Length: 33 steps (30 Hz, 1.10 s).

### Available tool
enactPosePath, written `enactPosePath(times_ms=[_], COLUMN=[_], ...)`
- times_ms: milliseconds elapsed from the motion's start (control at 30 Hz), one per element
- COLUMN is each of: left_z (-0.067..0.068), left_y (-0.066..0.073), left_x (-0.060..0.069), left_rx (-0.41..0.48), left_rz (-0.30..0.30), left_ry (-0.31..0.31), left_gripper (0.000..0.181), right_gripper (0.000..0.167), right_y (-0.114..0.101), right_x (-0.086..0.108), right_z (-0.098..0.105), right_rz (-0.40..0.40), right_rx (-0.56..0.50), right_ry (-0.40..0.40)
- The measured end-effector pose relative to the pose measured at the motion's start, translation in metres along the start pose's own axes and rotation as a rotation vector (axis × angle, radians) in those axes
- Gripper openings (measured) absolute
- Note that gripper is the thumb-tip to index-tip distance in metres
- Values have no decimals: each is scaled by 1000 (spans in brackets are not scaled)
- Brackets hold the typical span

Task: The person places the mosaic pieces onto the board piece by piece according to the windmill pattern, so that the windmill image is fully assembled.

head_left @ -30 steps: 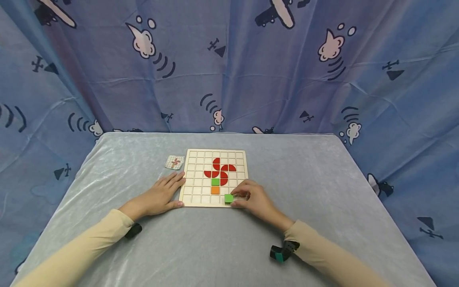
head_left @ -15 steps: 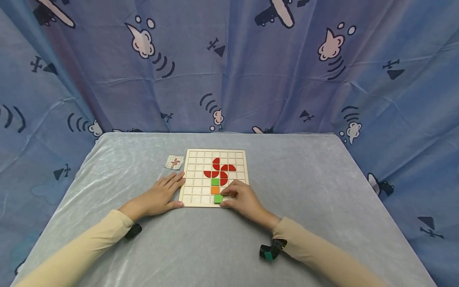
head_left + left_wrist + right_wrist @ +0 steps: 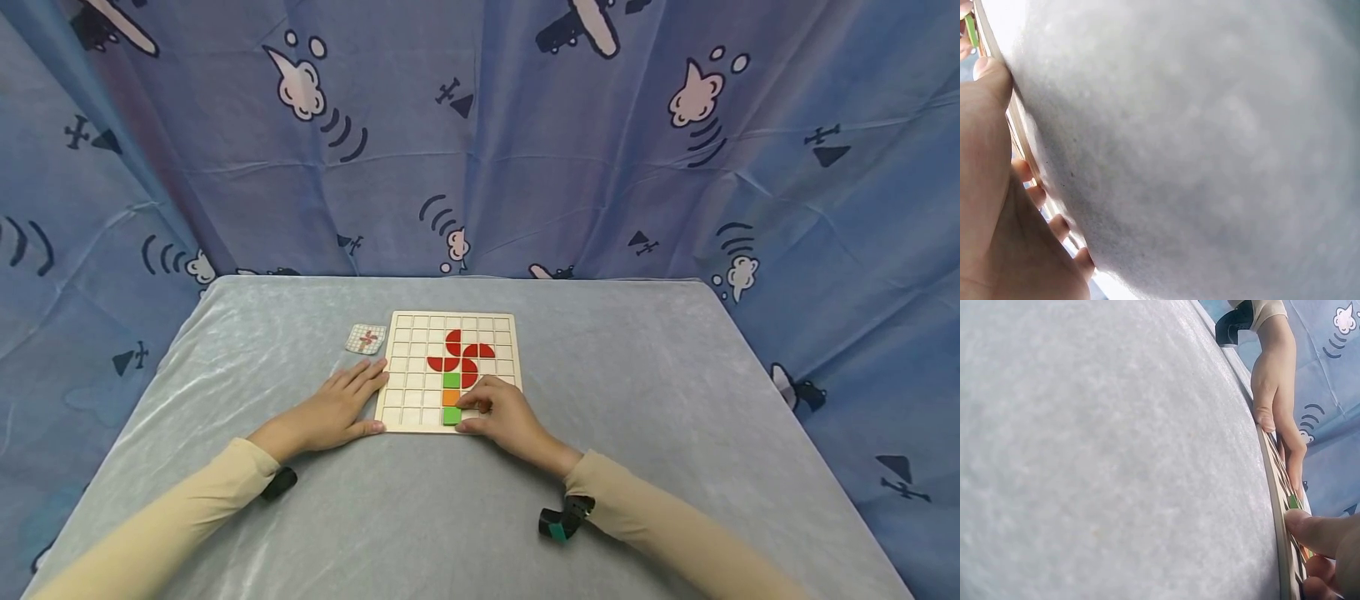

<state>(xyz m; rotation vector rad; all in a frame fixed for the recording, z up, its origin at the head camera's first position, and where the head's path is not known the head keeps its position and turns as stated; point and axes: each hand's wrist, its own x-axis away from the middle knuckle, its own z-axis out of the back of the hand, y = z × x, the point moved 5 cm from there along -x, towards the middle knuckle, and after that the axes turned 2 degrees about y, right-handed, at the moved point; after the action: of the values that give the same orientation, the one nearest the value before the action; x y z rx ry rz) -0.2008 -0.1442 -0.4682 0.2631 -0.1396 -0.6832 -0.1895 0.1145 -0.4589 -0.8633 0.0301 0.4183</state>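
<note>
A square wooden grid board lies on the table. My right hand pinches a green square tile between thumb and fingers, at the front row of the board. Directly behind that tile sits an orange square tile, then another green square tile. Red curved pieces form a pinwheel shape beyond them. My left hand rests with fingers spread, fingertips and thumb touching the board's left edge. In the right wrist view, the thumb touches the green tile's side.
A small card printed with a grid and a pinwheel pattern lies left of the board. Grey cloth covers the table. Behind it hangs a blue patterned curtain.
My right hand has carried the green tile leftward across the board's front row, to a spot in line with the orange tile. The left hand has stayed still.
</note>
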Motion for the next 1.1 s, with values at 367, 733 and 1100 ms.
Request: enactPosePath(times_ms=[367, 733, 1100], left_z=[1, 0, 1], left_y=[2, 1, 1], left_x=[0, 0, 0], left_rx=[0, 9, 10], left_rz=[1, 7, 0], left_ry=[3, -3, 7], left_gripper=[81, 82, 81], right_gripper=[27, 28, 23], right_y=[-1, -1, -1], right_x=[-1, 0, 0], right_z=[-1, -2, -1], right_rz=[-5, -19, -16], right_rx=[8, 11, 0], right_ry=[-8, -7, 0])
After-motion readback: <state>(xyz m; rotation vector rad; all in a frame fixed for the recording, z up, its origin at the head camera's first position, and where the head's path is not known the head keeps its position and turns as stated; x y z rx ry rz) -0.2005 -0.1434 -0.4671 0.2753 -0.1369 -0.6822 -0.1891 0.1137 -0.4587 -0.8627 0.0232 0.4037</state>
